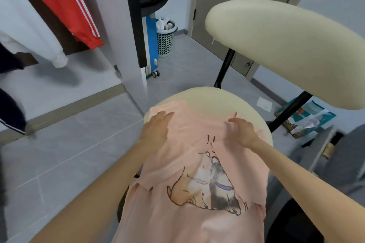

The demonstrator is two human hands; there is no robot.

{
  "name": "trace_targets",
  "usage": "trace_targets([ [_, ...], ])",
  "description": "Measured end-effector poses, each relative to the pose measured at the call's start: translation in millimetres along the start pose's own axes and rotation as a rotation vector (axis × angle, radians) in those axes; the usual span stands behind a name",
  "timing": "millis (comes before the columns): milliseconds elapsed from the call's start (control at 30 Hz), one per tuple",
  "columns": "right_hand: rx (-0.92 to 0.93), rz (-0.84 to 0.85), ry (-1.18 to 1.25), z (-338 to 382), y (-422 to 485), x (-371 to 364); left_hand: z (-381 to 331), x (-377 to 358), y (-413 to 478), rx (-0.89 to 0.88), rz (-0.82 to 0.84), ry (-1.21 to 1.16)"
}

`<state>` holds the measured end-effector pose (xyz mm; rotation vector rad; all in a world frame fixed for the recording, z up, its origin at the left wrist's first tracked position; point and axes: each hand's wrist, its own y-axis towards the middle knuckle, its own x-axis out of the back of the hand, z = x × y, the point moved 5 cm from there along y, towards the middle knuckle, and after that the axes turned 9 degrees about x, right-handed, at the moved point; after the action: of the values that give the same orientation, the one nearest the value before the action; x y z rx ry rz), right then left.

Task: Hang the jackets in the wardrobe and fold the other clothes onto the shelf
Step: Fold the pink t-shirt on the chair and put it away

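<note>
A pink T-shirt [189, 199] with a cartoon cat print lies over the cream seat of a chair [209, 98] and hangs off the front edge toward me. My left hand [156, 128] lies flat on the shirt's upper left part, fingers straight. My right hand [242, 130] pinches a fold of the shirt near its upper right, fingers curled into the cloth. In the open wardrobe at the left hang a red jacket [61, 4] with white stripes, a white garment [29, 31] and a dark garment [9, 108].
The chair's cream backrest [286, 49] rises at the right on black posts. A wardrobe side panel [126, 31] stands left of the chair. Behind are a blue wheeled case [152, 45], a green mesh bin [165, 39], and books [304, 118] and paper on the floor.
</note>
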<state>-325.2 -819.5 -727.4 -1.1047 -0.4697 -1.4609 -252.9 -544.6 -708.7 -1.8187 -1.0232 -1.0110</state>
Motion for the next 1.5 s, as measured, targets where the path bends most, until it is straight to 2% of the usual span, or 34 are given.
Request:
trace_targets([
  [133,-0.071,0.038,-0.165,-32.5,2.4,-0.1,-1.0,-6.2,34.8,-0.041,0.142,0.151],
  [333,-0.120,0.085,-0.222,-52.5,25.5,-0.2,6.9,-11.1,73.7,0.018,0.255,0.261],
  [533,-0.168,0.074,-0.222,-52.1,29.4,-3.3,3.0,-11.5,91.2,-0.021,0.246,0.280],
  [667,-0.223,0.097,-0.238,-53.2,23.3,-1.4,4.2,-13.1,84.7,0.009,0.266,0.195],
  [800,-0.093,0.067,-0.299,-43.2,12.6,4.0,1.3,-6.9,74.2,0.007,0.188,0.205],
  [933,-0.006,-0.032,-0.379,-27.2,7.1,22.4,-1.0,7.4,70.0,0.027,0.143,0.260],
  [1067,0.077,-0.201,-0.391,-9.5,13.6,56.3,-12.3,40.0,79.6,0.048,-0.068,0.229],
  [1367,0.117,-0.590,-0.345,23.1,55.8,137.5,-66.1,108.3,135.9,0.077,-0.498,0.153],
  [1500,0.148,-0.691,-0.306,17.3,54.5,144.4,-73.4,113.1,139.6,0.006,-0.610,0.094],
])
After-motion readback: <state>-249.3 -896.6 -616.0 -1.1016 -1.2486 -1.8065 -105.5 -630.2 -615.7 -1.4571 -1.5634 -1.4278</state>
